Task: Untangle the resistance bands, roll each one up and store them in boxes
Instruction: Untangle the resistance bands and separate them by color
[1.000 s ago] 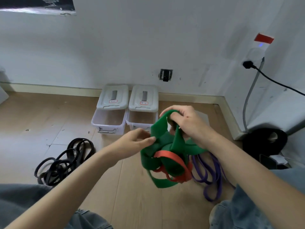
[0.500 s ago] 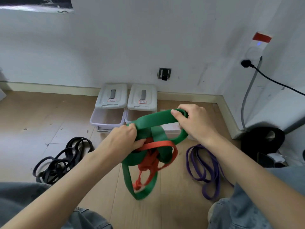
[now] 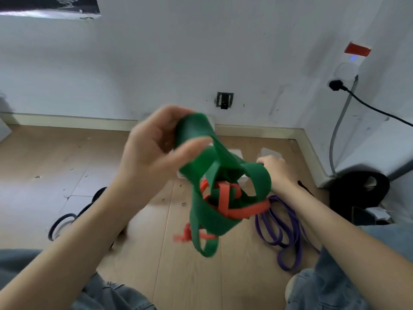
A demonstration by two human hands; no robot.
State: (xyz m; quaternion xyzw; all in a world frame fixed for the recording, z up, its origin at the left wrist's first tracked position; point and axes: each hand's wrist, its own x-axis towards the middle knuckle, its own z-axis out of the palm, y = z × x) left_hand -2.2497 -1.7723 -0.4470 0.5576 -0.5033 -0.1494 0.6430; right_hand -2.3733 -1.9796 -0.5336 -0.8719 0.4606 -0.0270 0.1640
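The left hand (image 3: 152,151) holds the top loop of the green band (image 3: 214,211) up high while the right hand (image 3: 276,173) grips its side, so the red band (image 3: 225,202) knotted inside hangs loose above the floor (image 3: 44,166).

This looks like a plain room in a home. Past the hands there is a light wooden floor (image 3: 55,166), a white wall (image 3: 178,52) with marks, and a wall plug (image 3: 336,84) with a black cord.
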